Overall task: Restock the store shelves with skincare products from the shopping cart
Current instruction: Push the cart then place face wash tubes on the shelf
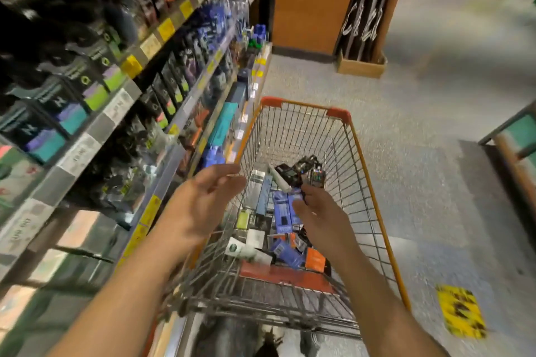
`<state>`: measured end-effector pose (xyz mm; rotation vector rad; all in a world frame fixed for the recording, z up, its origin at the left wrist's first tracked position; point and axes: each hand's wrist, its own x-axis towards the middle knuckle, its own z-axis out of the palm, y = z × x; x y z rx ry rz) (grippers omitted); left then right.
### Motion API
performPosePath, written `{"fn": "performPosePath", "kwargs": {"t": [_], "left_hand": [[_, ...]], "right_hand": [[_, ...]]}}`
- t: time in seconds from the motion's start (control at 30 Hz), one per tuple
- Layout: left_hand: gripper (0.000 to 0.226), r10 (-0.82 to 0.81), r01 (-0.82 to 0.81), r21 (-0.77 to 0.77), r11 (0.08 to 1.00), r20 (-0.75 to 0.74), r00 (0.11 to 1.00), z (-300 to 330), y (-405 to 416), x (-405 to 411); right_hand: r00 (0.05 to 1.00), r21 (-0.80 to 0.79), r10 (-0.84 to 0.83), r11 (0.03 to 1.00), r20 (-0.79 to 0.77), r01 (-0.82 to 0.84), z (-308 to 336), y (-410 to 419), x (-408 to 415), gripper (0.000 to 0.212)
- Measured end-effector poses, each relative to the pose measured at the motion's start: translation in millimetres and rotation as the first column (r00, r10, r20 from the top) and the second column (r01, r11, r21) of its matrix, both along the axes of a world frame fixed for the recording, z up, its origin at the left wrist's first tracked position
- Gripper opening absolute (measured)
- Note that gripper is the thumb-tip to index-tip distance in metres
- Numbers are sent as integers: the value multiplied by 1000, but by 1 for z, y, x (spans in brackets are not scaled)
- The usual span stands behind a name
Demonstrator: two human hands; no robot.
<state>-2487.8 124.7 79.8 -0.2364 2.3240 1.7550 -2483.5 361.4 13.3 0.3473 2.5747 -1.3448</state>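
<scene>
A wire shopping cart [338, 114] with an orange rim stands in front of me, beside the store shelves [95, 130] on the left. Several skincare boxes and tubes lie in its bottom, among them an orange box [314, 259] and a white tube [242, 249]. My right hand [322, 217] reaches down into the cart, thumb and fingers curled round the top of a blue box [281, 211]. My left hand [203, 200] hovers over the cart's left rim with its fingers stretched out, holding nothing.
The shelves are packed with dark boxes and yellow price tags. Ahead stand a wooden pillar [313, 0] and a cardboard box [361, 65] of dark rods. A yellow sticker [461, 314] marks the grey floor, and a display frame [513, 136] stands at the right.
</scene>
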Motion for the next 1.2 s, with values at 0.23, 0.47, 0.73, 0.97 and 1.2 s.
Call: {"fn": "performPosePath", "kwargs": {"t": [0.23,0.47,0.73,0.97,1.2], "left_hand": [[42,-3,18,-80,997,180,984,-54,39,-28],[43,86,-47,-147,988,273,958,-106,72,-56],[17,70,24,-212,977,424,903,-152,84,-77],[10,-3,177,-315,933,483,876,-188,109,-106],[19,-26,210,-298,931,519,854,-240,126,-131]], "right_hand": [[980,-30,-6,999,197,12,-74,32,-29,52],[952,-66,-40,996,302,63,-139,57,-48,51],[891,-48,102,995,442,-90,-215,53,-56,44],[868,-59,-40,995,495,80,-271,51,-84,23],[697,-240,-352,762,625,601,-335,53,-109,20]]}}
